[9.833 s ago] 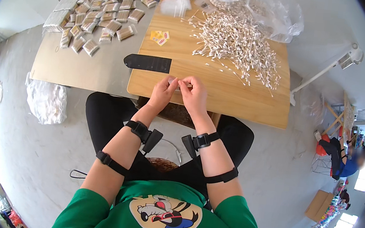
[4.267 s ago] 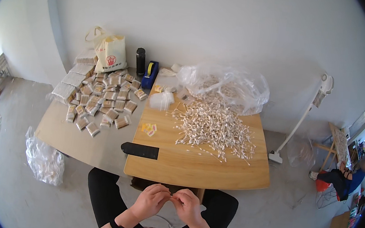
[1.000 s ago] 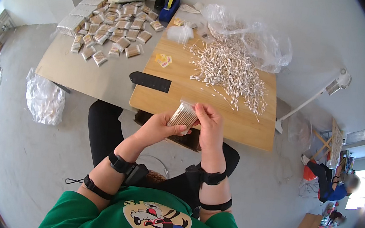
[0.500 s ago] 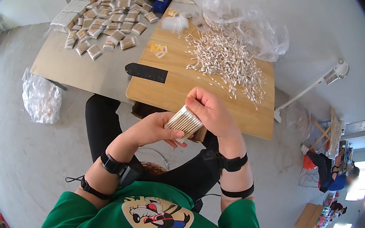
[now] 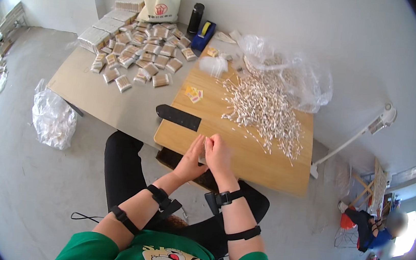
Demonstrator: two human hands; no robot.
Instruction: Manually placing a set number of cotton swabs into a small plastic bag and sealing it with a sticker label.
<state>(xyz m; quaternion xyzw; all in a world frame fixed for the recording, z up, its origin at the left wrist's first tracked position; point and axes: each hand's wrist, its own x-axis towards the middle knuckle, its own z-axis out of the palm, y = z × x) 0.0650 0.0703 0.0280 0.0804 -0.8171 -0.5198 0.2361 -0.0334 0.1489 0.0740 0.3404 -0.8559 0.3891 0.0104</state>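
Near the front edge of the wooden board (image 5: 264, 174) my two hands are pressed together around a bundle of cotton swabs (image 5: 203, 153). Only a pale sliver of it shows between the palms. My left hand (image 5: 190, 162) lies along its left side, fingers pointing up and forward. On the other side, my right hand (image 5: 220, 155) curls its fingers over it. Loose cotton swabs (image 5: 266, 117) are heaped on the board. A black flat strip (image 5: 178, 117) crosses the board's left edge, with small yellow cards (image 5: 194, 94) behind it.
Filled swab packets (image 5: 150, 57) cover the metal table (image 5: 88, 79), beside stacked packets (image 5: 108, 24), a cloth bag (image 5: 162, 4), a black bottle (image 5: 195, 18) and a blue tape dispenser (image 5: 204, 35). A lamp (image 5: 350, 141) stands right. A person (image 5: 368, 228) sits far right.
The swab bundle, earlier fanned out in view, is now mostly hidden between my hands. Both hands have closed together. The view has tilted, so the table sits lower in the picture.
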